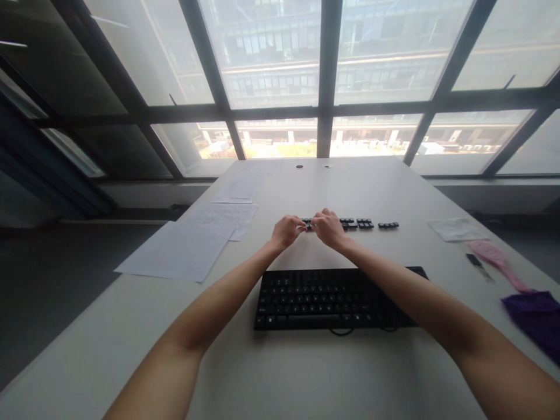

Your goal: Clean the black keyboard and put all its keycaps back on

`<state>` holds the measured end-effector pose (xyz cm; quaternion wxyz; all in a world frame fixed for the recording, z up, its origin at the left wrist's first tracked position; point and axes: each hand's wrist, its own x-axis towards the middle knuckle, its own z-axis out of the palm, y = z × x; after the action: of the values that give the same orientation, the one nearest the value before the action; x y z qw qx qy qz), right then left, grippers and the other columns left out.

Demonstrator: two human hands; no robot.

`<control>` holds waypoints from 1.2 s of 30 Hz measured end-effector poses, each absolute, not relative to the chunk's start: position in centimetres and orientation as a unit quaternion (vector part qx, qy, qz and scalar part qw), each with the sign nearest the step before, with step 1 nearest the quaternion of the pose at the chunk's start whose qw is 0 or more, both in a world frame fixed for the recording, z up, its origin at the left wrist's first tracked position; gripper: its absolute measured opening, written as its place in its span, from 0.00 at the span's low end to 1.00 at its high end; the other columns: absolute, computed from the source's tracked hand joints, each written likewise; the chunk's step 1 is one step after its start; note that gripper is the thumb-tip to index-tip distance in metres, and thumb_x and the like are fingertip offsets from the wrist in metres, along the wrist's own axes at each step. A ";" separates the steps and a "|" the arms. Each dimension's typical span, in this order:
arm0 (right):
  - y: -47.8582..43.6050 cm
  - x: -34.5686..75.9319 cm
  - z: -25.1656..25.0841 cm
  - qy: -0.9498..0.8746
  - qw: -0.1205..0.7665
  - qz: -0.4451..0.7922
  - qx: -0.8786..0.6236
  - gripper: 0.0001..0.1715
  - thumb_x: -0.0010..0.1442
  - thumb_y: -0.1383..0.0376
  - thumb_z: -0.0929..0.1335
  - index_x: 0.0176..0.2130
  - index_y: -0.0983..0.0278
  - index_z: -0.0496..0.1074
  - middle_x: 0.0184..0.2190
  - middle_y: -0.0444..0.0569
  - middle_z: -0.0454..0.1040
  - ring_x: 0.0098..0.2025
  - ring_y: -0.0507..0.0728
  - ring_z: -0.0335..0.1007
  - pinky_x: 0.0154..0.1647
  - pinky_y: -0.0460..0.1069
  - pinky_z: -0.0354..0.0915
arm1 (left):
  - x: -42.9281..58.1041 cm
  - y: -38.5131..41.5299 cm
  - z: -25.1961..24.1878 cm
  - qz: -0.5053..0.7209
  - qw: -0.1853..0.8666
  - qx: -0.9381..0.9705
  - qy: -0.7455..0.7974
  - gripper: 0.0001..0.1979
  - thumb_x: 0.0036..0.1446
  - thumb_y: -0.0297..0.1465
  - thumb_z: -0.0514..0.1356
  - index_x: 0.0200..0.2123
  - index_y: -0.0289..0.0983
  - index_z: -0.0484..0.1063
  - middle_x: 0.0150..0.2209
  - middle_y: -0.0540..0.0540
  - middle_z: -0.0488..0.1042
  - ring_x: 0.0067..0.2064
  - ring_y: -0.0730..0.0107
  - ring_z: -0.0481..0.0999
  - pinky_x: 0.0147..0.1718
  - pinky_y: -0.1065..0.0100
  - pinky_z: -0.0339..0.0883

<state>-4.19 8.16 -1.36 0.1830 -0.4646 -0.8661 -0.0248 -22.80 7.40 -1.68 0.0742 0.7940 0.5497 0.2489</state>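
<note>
Beyond the keyboard, a row of loose black keycaps lies across the white table. At the left end of this row are both my hands, close together. My left hand is closed in a pinch, its thumb and forefinger at a keycap. Beside it, my right hand has bent, closed fingers on the keycaps and covers some of them. Exactly which keycap each hand grips is partly hidden. Under my right forearm sits a black keyboard, with a dark stretch along its upper part and its right side partly covered.
Paper sheets lie along the left side of the white table. On the right are a white cloth or tissue, a pink brush, a small black-handled tool and a purple cloth. Windows stand beyond the far edge.
</note>
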 end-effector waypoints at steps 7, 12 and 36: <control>9.0 -4.6 -2.0 -0.885 0.164 -0.030 -0.435 0.12 0.67 0.69 0.67 0.36 0.64 0.80 0.39 0.55 0.81 0.48 0.63 0.63 0.49 0.55 0.52 | -21.6 7.8 -1.8 0.226 0.070 0.797 0.556 0.07 0.60 0.31 0.65 0.39 0.45 0.85 0.43 0.47 0.83 0.47 0.57 0.78 0.48 0.61 0.72; 8.5 -4.9 -1.1 -0.885 0.171 -0.030 -0.432 0.14 0.67 0.71 0.66 0.34 0.64 0.80 0.37 0.55 0.80 0.48 0.62 0.64 0.49 0.55 0.52 | -22.0 7.1 -0.7 0.239 0.073 0.788 0.562 0.07 0.58 0.29 0.65 0.35 0.44 0.85 0.41 0.47 0.83 0.46 0.60 0.79 0.48 0.64 0.72; -7.2 -4.7 -1.2 -0.788 0.338 0.322 -0.402 0.06 0.57 0.73 0.73 0.31 0.62 0.80 0.30 0.46 0.80 0.35 0.56 0.74 0.41 0.49 0.66 | -26.3 -9.0 0.6 0.314 0.304 0.752 0.493 0.06 0.55 0.28 0.66 0.34 0.42 0.85 0.37 0.48 0.83 0.42 0.65 0.80 0.46 0.67 0.71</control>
<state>-4.69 -7.22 -1.22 0.3383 -0.4019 -0.7876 0.3220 -26.31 -9.00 0.55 0.3041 0.7525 0.4926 0.3141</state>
